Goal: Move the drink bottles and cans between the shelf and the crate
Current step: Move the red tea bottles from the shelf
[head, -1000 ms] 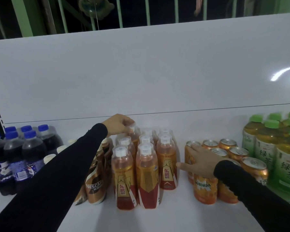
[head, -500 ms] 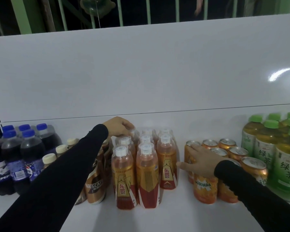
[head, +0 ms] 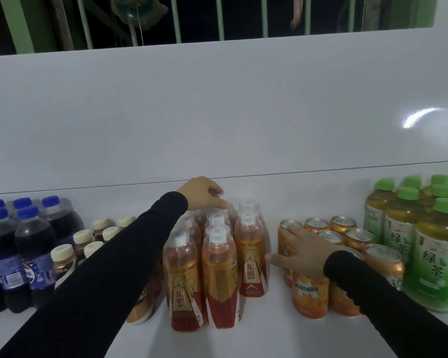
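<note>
Several orange energy-drink bottles [head: 220,275] with clear caps stand in rows on the white shelf [head: 264,332]. My left hand [head: 201,193] reaches over them to the back row. Its fingers curl down around the top of a back-row bottle, which is mostly hidden under the hand. To the right stand several orange Mirinda cans [head: 309,293]. My right hand [head: 303,250] lies flat across the left cans with fingers spread, its thumb pointing toward the bottles. No crate is in view.
Dark cola bottles [head: 34,244] with blue caps stand at far left, small coffee bottles [head: 62,257] with cream caps beside them. Green tea bottles [head: 435,251] fill the right end. The shelf's white back panel [head: 217,112] rises directly behind the rows.
Both hands stay almost where they were. The view has shifted a little, so more of the cream-capped coffee bottles shows beside my left sleeve.
</note>
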`<state>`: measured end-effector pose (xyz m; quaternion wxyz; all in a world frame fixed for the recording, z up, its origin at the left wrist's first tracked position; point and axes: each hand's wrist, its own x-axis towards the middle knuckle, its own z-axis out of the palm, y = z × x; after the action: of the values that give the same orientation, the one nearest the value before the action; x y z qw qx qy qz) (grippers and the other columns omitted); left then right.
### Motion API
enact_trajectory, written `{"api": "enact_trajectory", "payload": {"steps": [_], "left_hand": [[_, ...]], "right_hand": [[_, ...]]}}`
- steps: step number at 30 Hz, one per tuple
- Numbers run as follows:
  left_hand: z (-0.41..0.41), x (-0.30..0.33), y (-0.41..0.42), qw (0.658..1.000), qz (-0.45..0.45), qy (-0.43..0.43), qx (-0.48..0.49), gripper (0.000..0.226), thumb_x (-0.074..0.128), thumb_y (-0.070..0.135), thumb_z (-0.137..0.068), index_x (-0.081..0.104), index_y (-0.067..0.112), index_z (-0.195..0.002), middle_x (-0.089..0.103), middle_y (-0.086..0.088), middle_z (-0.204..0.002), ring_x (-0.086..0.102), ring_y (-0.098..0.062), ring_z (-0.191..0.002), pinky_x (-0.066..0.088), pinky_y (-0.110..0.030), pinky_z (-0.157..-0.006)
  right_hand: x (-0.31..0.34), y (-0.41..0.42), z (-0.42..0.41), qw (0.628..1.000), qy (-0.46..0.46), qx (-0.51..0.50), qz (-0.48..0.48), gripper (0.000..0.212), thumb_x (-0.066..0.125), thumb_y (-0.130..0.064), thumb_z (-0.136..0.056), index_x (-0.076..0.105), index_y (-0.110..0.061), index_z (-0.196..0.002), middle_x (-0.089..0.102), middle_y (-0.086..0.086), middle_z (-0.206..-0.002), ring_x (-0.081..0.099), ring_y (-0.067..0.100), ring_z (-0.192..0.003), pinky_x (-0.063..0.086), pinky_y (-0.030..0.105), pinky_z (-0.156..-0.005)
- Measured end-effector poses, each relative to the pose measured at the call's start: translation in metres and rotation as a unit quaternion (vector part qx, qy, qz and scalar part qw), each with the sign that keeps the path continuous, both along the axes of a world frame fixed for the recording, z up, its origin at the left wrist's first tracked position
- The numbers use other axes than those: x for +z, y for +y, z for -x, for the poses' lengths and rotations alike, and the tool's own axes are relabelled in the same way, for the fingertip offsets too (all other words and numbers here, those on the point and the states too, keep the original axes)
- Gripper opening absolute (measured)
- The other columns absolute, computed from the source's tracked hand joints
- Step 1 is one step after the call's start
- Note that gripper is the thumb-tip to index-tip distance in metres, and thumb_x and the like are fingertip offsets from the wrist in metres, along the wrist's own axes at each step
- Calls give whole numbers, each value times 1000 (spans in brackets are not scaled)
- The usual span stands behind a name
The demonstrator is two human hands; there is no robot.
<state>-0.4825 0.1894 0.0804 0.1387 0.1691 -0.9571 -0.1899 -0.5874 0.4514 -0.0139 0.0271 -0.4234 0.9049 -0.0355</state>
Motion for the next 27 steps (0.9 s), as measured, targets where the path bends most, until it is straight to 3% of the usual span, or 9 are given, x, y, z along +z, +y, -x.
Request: {"api": "enact_trajectory", "payload": {"steps": [11, 15, 19, 23, 27], "left_hand": [[10, -4, 2, 999, 44, -28, 13, 39, 85, 41, -76, 74, 18, -106, 71, 9, -110, 65, -12, -104, 52, -31, -97], [8, 1, 6, 999, 28, -11, 20, 45, 86, 37, -75, 72, 15, -113, 68, 5, -116, 63, -14, -108, 50, -33, -100], [1, 21, 10, 998, -17, 51, 26, 40, 84, 28, -78, 71, 16, -115, 67, 4, -109, 62, -16, -105, 49, -30, -95], [-7, 43, 12, 986, -76, 146, 23, 29, 81, 21, -81, 70, 19, -107, 68, -4, -107, 66, -22, -100, 56, -37, -89], [-21, 66, 17, 965, -97, 243, 24, 22, 76, 22, -83, 67, 27, -103, 69, -8, -107, 68, -26, -99, 56, -36, -86]], "right_hand": [[1, 2, 0, 1000, 0, 17, 12, 107, 28, -86, -82, 10, -14, -159, 7, 5, -167, 11, 21, -152, 13, 35, -121], [0, 1, 2, 1000, -1, 14, 10, 110, 26, -89, -80, 7, -15, -159, 4, 6, -167, 9, 21, -153, 12, 37, -121], [-1, 0, 1, 1000, 0, 13, 15, 109, 27, -88, -81, 7, -16, -159, 5, 6, -167, 10, 22, -153, 13, 37, -121], [0, 1, 1, 1000, -4, 12, 21, 107, 27, -87, -82, 10, -15, -159, 6, 6, -167, 11, 22, -152, 14, 37, -121], [1, 2, -1, 998, -9, 8, 55, 97, 30, -85, -83, 35, -16, -151, 20, 5, -164, 24, 22, -148, 25, 37, -117]]}}
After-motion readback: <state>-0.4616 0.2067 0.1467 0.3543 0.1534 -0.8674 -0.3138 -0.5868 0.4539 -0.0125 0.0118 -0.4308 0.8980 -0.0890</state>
